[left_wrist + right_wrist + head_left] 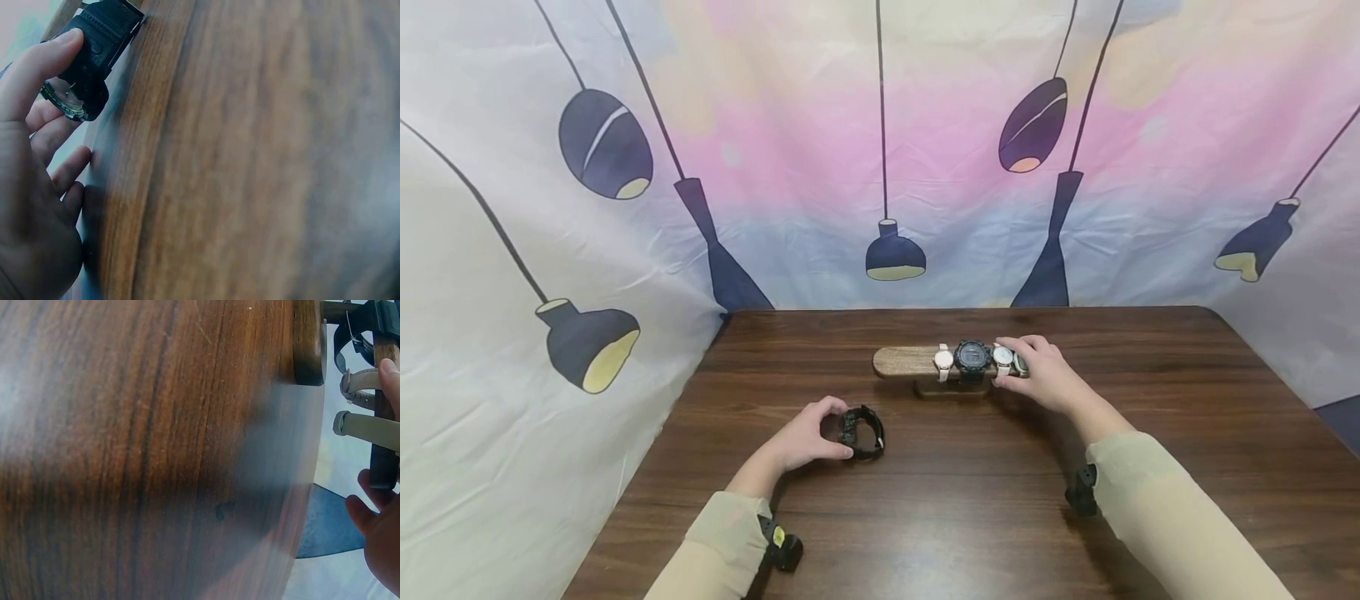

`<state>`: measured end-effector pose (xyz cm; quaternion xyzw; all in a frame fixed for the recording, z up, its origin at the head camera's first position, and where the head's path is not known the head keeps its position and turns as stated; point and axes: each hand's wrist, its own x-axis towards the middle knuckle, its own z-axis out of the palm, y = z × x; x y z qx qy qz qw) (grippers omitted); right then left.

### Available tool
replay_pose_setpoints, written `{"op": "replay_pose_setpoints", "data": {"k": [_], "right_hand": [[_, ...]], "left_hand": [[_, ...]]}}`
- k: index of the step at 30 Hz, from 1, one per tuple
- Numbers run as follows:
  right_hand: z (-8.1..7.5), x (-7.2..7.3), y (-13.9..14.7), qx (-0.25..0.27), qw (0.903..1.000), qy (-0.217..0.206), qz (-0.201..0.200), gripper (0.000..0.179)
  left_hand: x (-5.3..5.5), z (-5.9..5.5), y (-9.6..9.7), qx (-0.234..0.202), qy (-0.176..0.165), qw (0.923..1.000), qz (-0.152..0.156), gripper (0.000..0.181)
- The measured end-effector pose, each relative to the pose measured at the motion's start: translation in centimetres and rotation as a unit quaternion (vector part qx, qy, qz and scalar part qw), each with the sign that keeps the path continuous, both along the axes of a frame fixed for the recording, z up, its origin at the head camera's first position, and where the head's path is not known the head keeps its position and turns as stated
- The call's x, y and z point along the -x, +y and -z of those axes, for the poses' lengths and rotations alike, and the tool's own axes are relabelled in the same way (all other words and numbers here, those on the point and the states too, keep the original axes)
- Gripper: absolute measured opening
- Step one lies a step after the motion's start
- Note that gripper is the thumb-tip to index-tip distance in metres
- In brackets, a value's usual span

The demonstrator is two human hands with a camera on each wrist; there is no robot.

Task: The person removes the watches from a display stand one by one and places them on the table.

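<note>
A black wristwatch [850, 428] stands on its side on the wooden table, its buckled strap forming a loop. My left hand [801, 437] pinches it between thumb and fingers; the thumb presses the strap in the left wrist view. Farther back, a wooden watch stand [904, 362] carries several watches. My right hand [1047, 377] reaches over its right end and grips a white-strapped watch [1002, 357], thumb below and fingers above. Partly hidden under that hand is a greenish watch [1021, 364]. Left of them are a large black watch [973, 356] and another white-strapped watch [943, 360].
The dark wood table [925, 508] runs back to a hanging cloth [820, 250] printed with lamps. The stand's foot [951, 389] rests near the table's back part. Both wrists wear small black cameras over pale sleeves [1180, 508].
</note>
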<state>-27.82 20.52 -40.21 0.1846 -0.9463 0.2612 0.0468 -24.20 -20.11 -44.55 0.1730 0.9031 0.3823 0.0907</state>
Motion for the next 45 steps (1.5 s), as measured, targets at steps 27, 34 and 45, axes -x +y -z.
{"op": "replay_pose_setpoints", "data": {"k": [27,34,45], "right_hand": [[0.2,0.2,0.1,0.008,1.0000,0.000,0.002,0.069],[0.2,0.2,0.1,0.008,1.0000,-0.004,-0.001,0.069],[0.1,0.1,0.2,0.012,0.9999,-0.011,-0.001,0.069]], "left_hand": [[0.3,-0.1,0.1,0.025,0.010,0.9996,-0.001,0.061],[0.4,-0.4,0.3,0.058,0.017,0.9982,0.006,0.060],[0.8,-0.8,-0.2,-0.059,0.018,0.9970,0.048,0.049]]}}
